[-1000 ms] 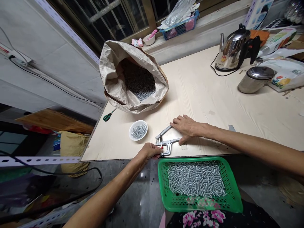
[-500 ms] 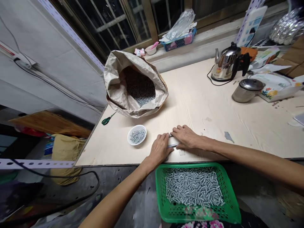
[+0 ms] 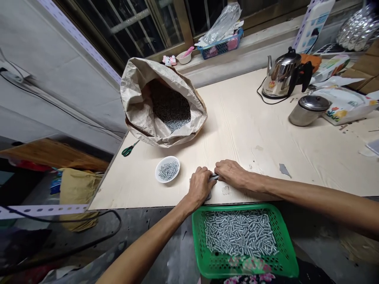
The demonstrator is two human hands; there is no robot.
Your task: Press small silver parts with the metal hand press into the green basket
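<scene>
Both of my hands press down on a metal plier-like hand tool (image 3: 212,178) lying near the front edge of the pale wooden table (image 3: 266,134). My left hand (image 3: 200,185) curls over the tool's head; my right hand (image 3: 231,173) closes over its handles. Only a sliver of grey metal shows between them. A small white bowl (image 3: 167,169) of small metal screws sits just left of my left hand. Below the table edge, a green plastic basket (image 3: 245,240) full of the same screws rests on my lap.
An open paper sack (image 3: 161,102) of screws stands at the table's back left, green-handled scissors (image 3: 129,149) beside it. A steel kettle (image 3: 282,75), a lidded steel pot (image 3: 309,109) and packets sit at the right. A blue basket (image 3: 220,43) is on the windowsill.
One second ago the tool's handles stood apart, my left hand at its head. My left hand has since moved on top, and both hands have squeezed the handles together.
</scene>
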